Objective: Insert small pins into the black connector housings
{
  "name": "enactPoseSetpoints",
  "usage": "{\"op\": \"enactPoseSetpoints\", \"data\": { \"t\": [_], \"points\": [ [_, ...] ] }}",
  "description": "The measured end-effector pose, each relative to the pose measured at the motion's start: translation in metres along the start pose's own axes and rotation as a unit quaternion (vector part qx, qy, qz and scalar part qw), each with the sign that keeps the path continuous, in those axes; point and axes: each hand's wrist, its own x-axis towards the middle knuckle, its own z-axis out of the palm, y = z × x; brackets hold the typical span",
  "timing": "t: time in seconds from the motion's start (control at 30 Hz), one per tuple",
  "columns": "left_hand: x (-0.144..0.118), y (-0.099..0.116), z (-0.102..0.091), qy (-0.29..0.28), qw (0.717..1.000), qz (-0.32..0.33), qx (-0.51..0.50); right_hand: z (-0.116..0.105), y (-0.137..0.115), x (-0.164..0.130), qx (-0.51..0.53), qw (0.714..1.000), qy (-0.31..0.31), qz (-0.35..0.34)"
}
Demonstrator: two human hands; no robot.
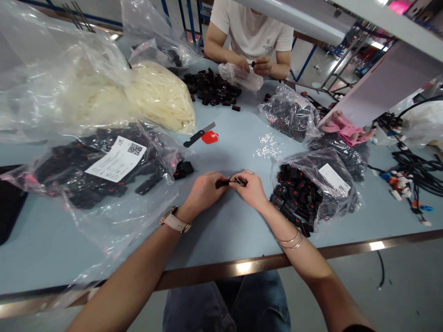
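Observation:
My left hand (204, 191) pinches a small black plastic connector (222, 183) low over the pale blue table (221, 230). My right hand (252, 188) meets it from the right, its fingertips closed on a small dark, partly shiny piece (240, 180) at the connector's end. Whether the two parts are joined cannot be told. An open plastic bag of black connectors with red tabs (304, 196) lies just right of my right hand. A larger bag of black parts with a white label (104, 168) lies to the left.
A bag of white strips (159, 94) sits at the back left. A black-handled knife (199, 134), a red piece (210, 137) and scattered small white bits (268, 145) lie mid-table. A co-worker (252, 37) handles black parts (212, 87) opposite. Wire harnesses (411, 177) lie right.

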Motion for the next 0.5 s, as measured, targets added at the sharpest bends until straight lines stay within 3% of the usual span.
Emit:
{"op": "enactPoseSetpoints", "data": {
  "t": [0.23,0.37,0.5],
  "points": [
    [-0.001,0.002,-0.001,-0.007,1.000,-0.006,0.012,-0.003,-0.003,-0.012,-0.148,0.986,-0.016,-0.076],
    [0.000,0.000,0.000,-0.007,1.000,-0.009,0.025,-0.006,-0.012,-0.017,-0.263,0.958,-0.074,-0.084],
    [0.000,-0.002,0.001,-0.009,0.999,-0.003,0.032,-0.010,-0.019,-0.016,-0.281,0.952,-0.097,-0.077]
  ]
}}
